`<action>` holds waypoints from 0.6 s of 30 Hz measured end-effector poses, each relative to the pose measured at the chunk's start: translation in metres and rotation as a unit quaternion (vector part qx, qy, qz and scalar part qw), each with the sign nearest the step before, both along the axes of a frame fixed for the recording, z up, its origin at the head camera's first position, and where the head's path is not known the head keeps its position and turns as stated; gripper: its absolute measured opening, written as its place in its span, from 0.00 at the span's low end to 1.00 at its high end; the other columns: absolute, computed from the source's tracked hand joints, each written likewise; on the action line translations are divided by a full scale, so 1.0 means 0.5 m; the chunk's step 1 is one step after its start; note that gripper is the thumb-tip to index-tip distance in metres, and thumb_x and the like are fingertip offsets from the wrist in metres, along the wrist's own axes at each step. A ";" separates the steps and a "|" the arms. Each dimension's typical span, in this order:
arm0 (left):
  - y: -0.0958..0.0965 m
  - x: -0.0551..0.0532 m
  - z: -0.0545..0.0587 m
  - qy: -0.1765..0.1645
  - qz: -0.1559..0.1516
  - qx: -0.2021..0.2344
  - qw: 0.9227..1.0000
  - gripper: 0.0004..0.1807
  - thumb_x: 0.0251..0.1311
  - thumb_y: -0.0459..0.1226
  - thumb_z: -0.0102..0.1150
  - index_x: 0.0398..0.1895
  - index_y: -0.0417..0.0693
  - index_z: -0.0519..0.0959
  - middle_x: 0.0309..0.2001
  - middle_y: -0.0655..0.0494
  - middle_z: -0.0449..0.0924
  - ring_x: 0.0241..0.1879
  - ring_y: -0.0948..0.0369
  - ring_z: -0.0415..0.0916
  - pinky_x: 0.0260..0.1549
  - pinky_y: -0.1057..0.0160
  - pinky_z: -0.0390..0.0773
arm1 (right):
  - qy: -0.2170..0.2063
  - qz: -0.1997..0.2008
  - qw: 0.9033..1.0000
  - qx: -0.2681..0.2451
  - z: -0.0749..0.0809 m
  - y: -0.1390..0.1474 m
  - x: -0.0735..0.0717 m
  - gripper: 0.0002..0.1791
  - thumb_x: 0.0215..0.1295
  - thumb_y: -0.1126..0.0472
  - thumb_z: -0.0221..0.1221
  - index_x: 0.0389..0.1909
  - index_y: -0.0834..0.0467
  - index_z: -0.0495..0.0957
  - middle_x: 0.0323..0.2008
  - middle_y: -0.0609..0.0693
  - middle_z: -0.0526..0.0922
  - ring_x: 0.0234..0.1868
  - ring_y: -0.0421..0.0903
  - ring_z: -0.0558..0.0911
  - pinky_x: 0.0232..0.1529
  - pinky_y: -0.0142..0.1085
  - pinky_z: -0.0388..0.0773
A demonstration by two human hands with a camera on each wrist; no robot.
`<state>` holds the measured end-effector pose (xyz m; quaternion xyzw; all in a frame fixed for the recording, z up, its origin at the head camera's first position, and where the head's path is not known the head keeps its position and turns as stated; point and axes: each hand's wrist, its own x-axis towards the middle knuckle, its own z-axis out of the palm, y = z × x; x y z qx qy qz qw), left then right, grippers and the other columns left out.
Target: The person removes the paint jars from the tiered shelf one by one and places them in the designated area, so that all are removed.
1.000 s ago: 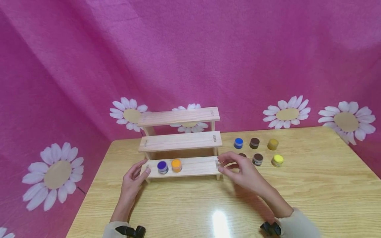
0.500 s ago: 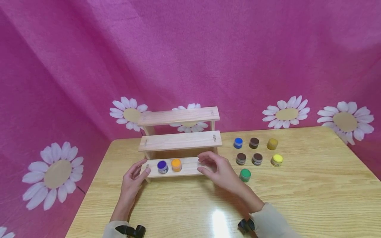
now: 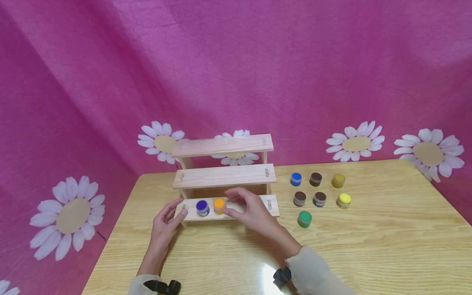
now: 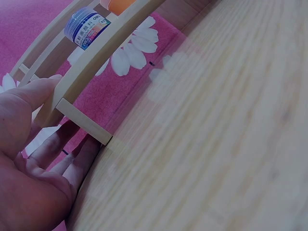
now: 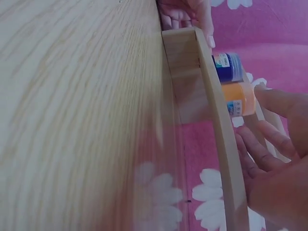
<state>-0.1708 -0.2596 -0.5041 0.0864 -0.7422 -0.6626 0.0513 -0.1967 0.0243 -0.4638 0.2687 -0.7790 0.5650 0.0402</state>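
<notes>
A three-tier wooden stand (image 3: 221, 179) stands on the table. On its lowest shelf are a purple-lidded paint jar (image 3: 202, 207) and, right of it, an orange paint jar (image 3: 219, 205). My left hand (image 3: 165, 223) grips the left end of that shelf. In the left wrist view its thumb (image 4: 41, 91) lies on the board, other fingers behind the leg. My right hand (image 3: 252, 211) is at the orange jar's right side, thumb and fingers spread apart. A fingertip comes close to the orange lid in the right wrist view; whether it touches is unclear.
Right of the stand, several jars sit on the table: blue (image 3: 296, 179), dark brown ones (image 3: 315, 179), ochre (image 3: 338, 180), yellow (image 3: 344, 200) and green (image 3: 304, 219). Behind the table hangs a pink curtain (image 3: 295, 82) with white daisies.
My right hand has moved left along the lowest shelf, from its right end to the orange jar, uncovering the green jar. My left hand has stayed on the shelf's left end.
</notes>
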 end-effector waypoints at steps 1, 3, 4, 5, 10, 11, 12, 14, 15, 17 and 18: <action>0.000 0.000 0.000 -0.001 -0.001 0.000 1.000 0.27 0.68 0.37 0.67 0.69 0.45 0.75 0.69 0.48 0.74 0.61 0.67 0.75 0.53 0.74 0.78 | 0.003 0.000 1.000 0.001 -0.002 -0.005 -0.002 0.23 0.60 0.64 0.73 0.56 0.61 0.80 0.49 0.55 0.85 0.52 0.52 0.84 0.58 0.43 0.81; 0.000 0.001 0.001 -0.002 -0.004 -0.004 1.000 0.27 0.68 0.38 0.67 0.69 0.45 0.75 0.70 0.49 0.73 0.66 0.62 0.72 0.56 0.73 0.77 | 0.008 -0.001 1.000 0.004 -0.004 -0.014 -0.005 0.23 0.59 0.65 0.74 0.54 0.62 0.80 0.48 0.54 0.86 0.51 0.51 0.84 0.56 0.43 0.82; -0.001 0.001 0.002 -0.002 -0.007 -0.007 1.000 0.28 0.68 0.39 0.67 0.69 0.45 0.74 0.71 0.49 0.72 0.68 0.59 0.69 0.59 0.71 0.76 | 0.009 -0.002 1.000 0.005 -0.004 -0.017 -0.006 0.23 0.59 0.64 0.74 0.54 0.63 0.81 0.48 0.53 0.86 0.50 0.51 0.84 0.56 0.43 0.82; -0.001 0.000 0.003 -0.003 -0.009 -0.010 1.000 0.28 0.68 0.40 0.67 0.70 0.46 0.74 0.72 0.49 0.71 0.71 0.57 0.67 0.61 0.69 0.74 | 0.009 -0.004 1.000 0.008 -0.004 -0.021 -0.007 0.23 0.59 0.64 0.74 0.54 0.63 0.81 0.47 0.53 0.86 0.50 0.51 0.84 0.56 0.43 0.82; -0.002 -0.001 0.005 0.000 -0.012 -0.019 1.000 0.28 0.69 0.41 0.66 0.70 0.47 0.74 0.73 0.50 0.69 0.75 0.54 0.59 0.67 0.66 0.68 | -0.004 -0.014 0.999 0.040 0.000 -0.034 -0.009 0.22 0.61 0.61 0.74 0.54 0.62 0.82 0.47 0.49 0.86 0.49 0.48 0.84 0.54 0.42 0.83; -0.002 -0.002 0.005 0.001 -0.012 -0.017 1.000 0.28 0.69 0.40 0.66 0.70 0.46 0.74 0.73 0.50 0.69 0.75 0.54 0.60 0.67 0.67 0.69 | -0.006 -0.016 0.999 0.048 0.001 -0.036 -0.009 0.21 0.61 0.61 0.73 0.54 0.61 0.82 0.46 0.48 0.86 0.48 0.47 0.84 0.53 0.41 0.83; -0.002 -0.002 0.005 0.001 -0.012 -0.016 1.000 0.28 0.69 0.40 0.66 0.70 0.46 0.74 0.73 0.51 0.69 0.75 0.54 0.61 0.67 0.66 0.69 | -0.009 -0.016 0.998 0.053 0.002 -0.037 -0.009 0.20 0.61 0.61 0.73 0.53 0.61 0.83 0.46 0.48 0.86 0.48 0.46 0.83 0.52 0.40 0.83; -0.002 -0.002 0.004 0.000 -0.011 -0.018 1.000 0.28 0.69 0.40 0.66 0.70 0.47 0.74 0.73 0.51 0.69 0.75 0.54 0.61 0.68 0.65 0.68 | -0.013 -0.016 0.998 0.059 0.001 -0.039 -0.009 0.18 0.62 0.61 0.72 0.52 0.59 0.83 0.45 0.47 0.86 0.46 0.44 0.83 0.51 0.39 0.83; -0.002 -0.001 0.004 -0.001 -0.012 -0.019 1.000 0.28 0.69 0.41 0.66 0.70 0.46 0.73 0.73 0.50 0.69 0.75 0.54 0.60 0.69 0.62 0.67 | -0.015 -0.016 0.998 0.063 0.001 -0.040 -0.009 0.17 0.62 0.61 0.72 0.52 0.58 0.83 0.44 0.46 0.86 0.46 0.43 0.83 0.50 0.38 0.83; -0.002 0.000 0.003 -0.001 -0.012 -0.021 1.000 0.28 0.69 0.41 0.66 0.70 0.46 0.73 0.74 0.49 0.68 0.76 0.53 0.58 0.71 0.58 0.65 | -0.018 -0.015 0.998 0.065 0.000 -0.040 -0.008 0.17 0.63 0.61 0.72 0.51 0.58 0.83 0.44 0.46 0.85 0.46 0.43 0.82 0.50 0.38 0.83; -0.002 0.000 0.003 -0.001 -0.012 -0.022 1.000 0.28 0.69 0.41 0.66 0.70 0.46 0.73 0.74 0.49 0.68 0.76 0.53 0.58 0.71 0.57 0.64 | -0.018 -0.014 0.998 0.064 -0.001 -0.039 -0.007 0.16 0.63 0.61 0.72 0.51 0.57 0.83 0.44 0.45 0.85 0.45 0.43 0.82 0.50 0.38 0.83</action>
